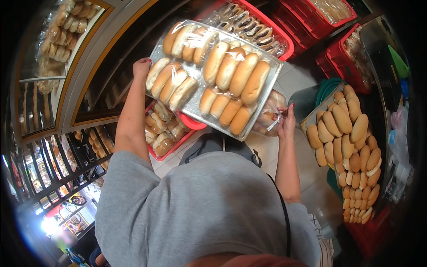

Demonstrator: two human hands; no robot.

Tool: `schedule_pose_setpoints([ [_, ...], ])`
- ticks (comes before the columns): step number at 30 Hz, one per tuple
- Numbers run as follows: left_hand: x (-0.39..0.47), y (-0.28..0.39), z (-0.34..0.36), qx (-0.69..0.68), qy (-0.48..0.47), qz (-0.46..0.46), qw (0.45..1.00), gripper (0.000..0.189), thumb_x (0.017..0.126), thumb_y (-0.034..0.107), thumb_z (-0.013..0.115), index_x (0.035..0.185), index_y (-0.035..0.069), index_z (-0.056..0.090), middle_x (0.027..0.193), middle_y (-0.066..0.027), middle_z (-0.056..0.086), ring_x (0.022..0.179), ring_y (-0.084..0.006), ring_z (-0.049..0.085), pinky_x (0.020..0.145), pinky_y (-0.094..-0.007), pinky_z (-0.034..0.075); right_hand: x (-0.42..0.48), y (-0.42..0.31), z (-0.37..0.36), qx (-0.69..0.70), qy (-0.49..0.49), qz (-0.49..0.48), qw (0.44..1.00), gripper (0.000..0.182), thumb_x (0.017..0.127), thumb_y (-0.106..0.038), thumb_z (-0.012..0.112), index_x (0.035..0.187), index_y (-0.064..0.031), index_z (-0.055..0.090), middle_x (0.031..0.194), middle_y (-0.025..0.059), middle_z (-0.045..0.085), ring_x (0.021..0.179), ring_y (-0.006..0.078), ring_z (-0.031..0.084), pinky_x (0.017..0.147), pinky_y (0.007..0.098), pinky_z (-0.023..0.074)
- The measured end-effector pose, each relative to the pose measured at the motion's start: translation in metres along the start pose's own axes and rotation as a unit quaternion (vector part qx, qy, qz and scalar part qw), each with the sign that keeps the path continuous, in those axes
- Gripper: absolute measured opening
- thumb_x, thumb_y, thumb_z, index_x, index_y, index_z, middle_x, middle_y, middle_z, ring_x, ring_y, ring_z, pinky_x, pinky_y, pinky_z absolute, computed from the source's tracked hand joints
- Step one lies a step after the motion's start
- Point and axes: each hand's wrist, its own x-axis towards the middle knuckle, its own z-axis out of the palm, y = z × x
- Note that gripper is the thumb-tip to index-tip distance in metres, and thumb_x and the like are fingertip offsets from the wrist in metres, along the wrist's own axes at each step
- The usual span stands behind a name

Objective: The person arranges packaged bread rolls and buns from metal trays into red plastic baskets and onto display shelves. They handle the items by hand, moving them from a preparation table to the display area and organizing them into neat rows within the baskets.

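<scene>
A metal baking tray (191, 111) is held up in front of me, tilted in the picture. On it lie clear plastic bags of long bread rolls (232, 71), glossy with reflections. My left hand (141, 69) grips the tray's left edge. On the other side, my right hand (286, 122) has its fingers at the tied neck of a clear bag of round buns (268, 113). That bag is partly hidden by the tray's right edge. Whether the right hand also touches the tray cannot be told.
Below the tray, a red crate (158, 155) contains bagged buns. Another red crate (287, 50) beyond it holds dark-filled pastries. Several unwrapped rolls (347, 133) are piled at right beside a dark green bin (305, 100). A glass display case (63, 110) with bread stands left.
</scene>
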Motion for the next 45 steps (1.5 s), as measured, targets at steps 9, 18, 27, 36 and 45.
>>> schedule_pose_setpoints([
  [9,-0.041,-0.082,-0.045,-0.061,0.083,-0.099,0.99,0.021,0.08,0.011,0.062,0.097,0.0,0.063,0.086,-0.0109,0.065,0.077,-0.0165,0.06,0.072,-0.0281,0.046,-0.019,-0.016,0.001,-0.021,0.05,0.019,0.998,0.032,0.088,-0.038,0.055,0.075,-0.0088,0.052,0.069,0.0047,0.05,0.06,0.0217,0.053,0.053,0.0312,0.0455],
  [18,-0.091,0.08,-0.014,0.032,0.089,0.203,0.975,0.038,0.083,0.021,0.059,0.117,0.007,0.052,0.084,-0.0125,0.061,0.076,-0.0238,0.059,0.074,-0.0367,0.046,-0.017,-0.063,-0.016,-0.075,0.086,-0.047,0.992,0.016,0.088,-0.005,0.048,0.102,-0.0101,0.043,0.086,0.0105,0.05,0.062,0.0235,0.051,0.052,0.0321,0.0455],
  [27,-0.089,0.146,0.116,-0.106,-0.076,0.031,0.991,0.097,0.057,0.036,0.081,0.134,0.003,0.031,0.122,-0.022,0.051,0.11,-0.0292,0.053,0.093,-0.0341,0.042,0.05,-0.092,-0.025,-0.045,0.032,-0.079,0.995,0.014,0.084,-0.005,0.054,0.096,-0.0103,0.05,0.081,0.0057,0.053,0.059,0.0183,0.053,0.049,0.0283,0.046],
  [36,-0.157,0.333,0.163,-0.116,-0.056,0.263,0.956,0.067,0.062,0.011,0.076,0.12,0.005,0.042,0.111,-0.0088,0.049,0.103,-0.0218,0.051,0.087,-0.0317,0.045,0.128,-0.122,-0.038,0.024,-0.051,0.012,0.998,0.011,0.082,-0.006,0.057,0.091,-0.0082,0.052,0.079,0.0029,0.054,0.058,0.015,0.056,0.051,0.0254,0.0451],
  [45,-0.104,0.515,0.484,-0.255,-0.13,0.278,0.917,0.069,0.066,0.02,0.074,0.124,0.014,0.036,0.109,-0.0155,0.055,0.103,-0.0265,0.056,0.085,-0.0348,0.046,0.156,-0.139,-0.054,0.011,-0.097,0.039,0.994,0.014,0.08,-0.004,0.06,0.091,-0.0062,0.053,0.083,0.0008,0.053,0.071,0.0095,0.052,0.06,0.0222,0.0444],
])
